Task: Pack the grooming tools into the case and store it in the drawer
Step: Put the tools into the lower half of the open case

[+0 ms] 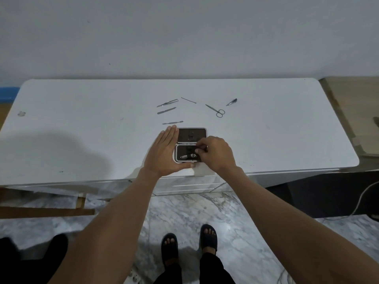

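Near table (pixel 82 119) front edge, open case (pixel 191 134); left hand (pixel 164 152) flat alongside.

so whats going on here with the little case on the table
A person is packing grooming tools into an open case near the front edge of a white table. The left hand lies flat against the case's left side, steadying it, while the right hand fits something small into the near half, where one tool already sits. Scissors, tweezers, a clipper and three thin tools still lie loose behind the case.
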`<state>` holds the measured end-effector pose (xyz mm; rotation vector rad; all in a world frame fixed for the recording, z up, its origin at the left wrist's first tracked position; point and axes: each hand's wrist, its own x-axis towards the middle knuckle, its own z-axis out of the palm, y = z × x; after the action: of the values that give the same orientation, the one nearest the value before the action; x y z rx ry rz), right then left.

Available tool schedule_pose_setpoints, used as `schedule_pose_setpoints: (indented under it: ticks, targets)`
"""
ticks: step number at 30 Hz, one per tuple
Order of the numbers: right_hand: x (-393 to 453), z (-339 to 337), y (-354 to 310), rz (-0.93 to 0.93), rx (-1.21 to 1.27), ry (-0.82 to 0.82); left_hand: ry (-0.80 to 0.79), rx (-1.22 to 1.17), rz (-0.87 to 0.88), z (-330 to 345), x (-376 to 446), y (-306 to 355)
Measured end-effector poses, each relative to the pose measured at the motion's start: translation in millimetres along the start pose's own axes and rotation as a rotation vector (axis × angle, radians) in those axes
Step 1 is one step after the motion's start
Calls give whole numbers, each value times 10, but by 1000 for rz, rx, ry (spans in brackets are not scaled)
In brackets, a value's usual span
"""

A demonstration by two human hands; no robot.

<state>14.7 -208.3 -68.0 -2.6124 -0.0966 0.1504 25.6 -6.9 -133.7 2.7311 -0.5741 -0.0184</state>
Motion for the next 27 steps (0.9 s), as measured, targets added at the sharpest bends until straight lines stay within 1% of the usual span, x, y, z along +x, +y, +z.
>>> schedule_pose_setpoints:
  ticks: [5, 8, 14, 21, 27]
  targets:
    - [289, -140, 218, 179, 39, 180, -13, -17, -17, 19, 15, -24]
    - [494, -166, 346, 253, 42, 233, 0, -28, -16, 40, 13, -28]
    - [866, -182, 496, 327, 65, 287, 3, -34, -13, 33, 35, -36]
    - [1129, -130, 567, 388, 11, 315, 23, -28, -11, 38, 40, -30]
    - [1218, -122, 580, 395, -86, 284, 25, -26, -21, 36, 46, -20]
